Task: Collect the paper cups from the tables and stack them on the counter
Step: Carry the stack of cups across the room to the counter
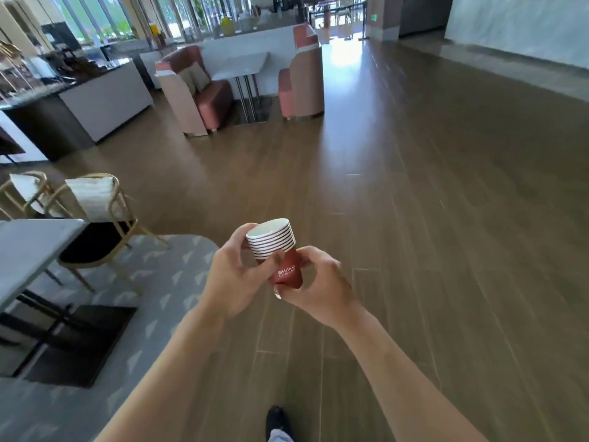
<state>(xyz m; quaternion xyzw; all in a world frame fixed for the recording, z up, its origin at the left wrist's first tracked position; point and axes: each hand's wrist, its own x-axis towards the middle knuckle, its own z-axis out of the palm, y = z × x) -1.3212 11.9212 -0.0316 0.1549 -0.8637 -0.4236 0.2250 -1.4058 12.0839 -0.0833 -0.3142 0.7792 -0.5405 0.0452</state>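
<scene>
A stack of several red paper cups [276, 250] with white rims and white lettering is held in front of me over the wooden floor, tilted with its mouth up and to the left. My left hand [234, 275] curls round the rim end of the stack from the left. My right hand [315, 287] grips the base of the bottom cup from the right, thumb under it. A dark-topped counter [79, 81] stands at the far left.
A grey table [28, 250] with gold-framed chairs [95, 218] stands at left on a patterned rug. Pink booth seats [204, 90] flank a white table [242, 65] ahead. Wide wooden floor stretches ahead and right. My dark shoe [278, 419] shows at the bottom.
</scene>
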